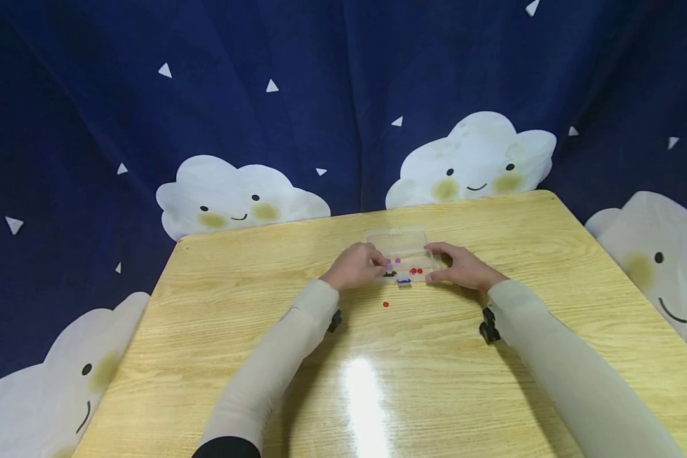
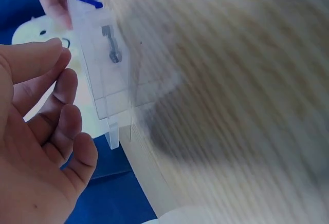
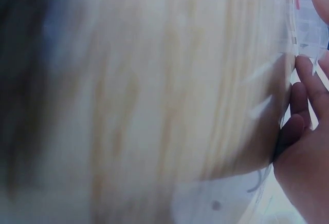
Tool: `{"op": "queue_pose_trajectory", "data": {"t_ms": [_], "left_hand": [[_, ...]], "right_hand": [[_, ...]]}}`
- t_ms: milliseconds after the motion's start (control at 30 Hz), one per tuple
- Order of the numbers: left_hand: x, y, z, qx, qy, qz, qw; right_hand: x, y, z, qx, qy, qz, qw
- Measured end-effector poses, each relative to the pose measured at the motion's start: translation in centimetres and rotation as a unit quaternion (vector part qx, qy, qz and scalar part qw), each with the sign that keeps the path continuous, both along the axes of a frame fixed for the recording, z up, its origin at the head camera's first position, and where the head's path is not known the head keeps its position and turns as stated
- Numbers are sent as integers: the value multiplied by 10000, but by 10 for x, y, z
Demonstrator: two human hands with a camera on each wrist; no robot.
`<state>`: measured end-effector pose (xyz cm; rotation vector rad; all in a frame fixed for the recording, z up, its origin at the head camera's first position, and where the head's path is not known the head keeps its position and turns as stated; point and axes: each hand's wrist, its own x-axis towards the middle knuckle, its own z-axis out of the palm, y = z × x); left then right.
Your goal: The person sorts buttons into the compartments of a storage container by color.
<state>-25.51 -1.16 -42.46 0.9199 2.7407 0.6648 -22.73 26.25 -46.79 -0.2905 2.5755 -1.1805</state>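
A clear plastic box (image 1: 401, 242) lies toward the back of the table, its lid raised. Inside are red pieces (image 1: 416, 271), purple pieces (image 1: 397, 261) and a dark piece (image 1: 390, 274); a blue piece (image 1: 404, 280) shows at the front edge. My right hand (image 1: 462, 267) grips the box's right end, thumb in front and fingers behind. Over the left end is my left hand (image 1: 356, 264), its fingers curled. In the left wrist view its thumb and forefinger (image 2: 66, 57) come together; whether something tiny sits between them is hidden.
A small red piece (image 1: 386, 304) lies on the wooden table (image 1: 235, 305) in front of the box. Behind the table hangs a dark blue curtain (image 1: 320, 76) with white clouds. Black wrist cameras (image 1: 489, 326) are worn under both forearms.
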Motion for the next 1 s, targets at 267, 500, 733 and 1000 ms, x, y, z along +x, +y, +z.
{"op": "queue_pose_trajectory", "data": {"t_ms": [267,500,733,1000], "left_hand": [[14,-6,-2,-243,48,-525,9983],[27,-11,-7,-353,241,-849,9955],[35,-15,-11,-578,250,-1021,9928],[39,-15,-16,-876,158,-1051,9905]], "right_hand": [[-1,0,-1,34,-40,-63,10000],[0,-1,-1,-4,-122,-60,9999],[-1,-1,1,-22,-147,-82,9999],[-1,-2,0,-4,-200,-103,9997]]}}
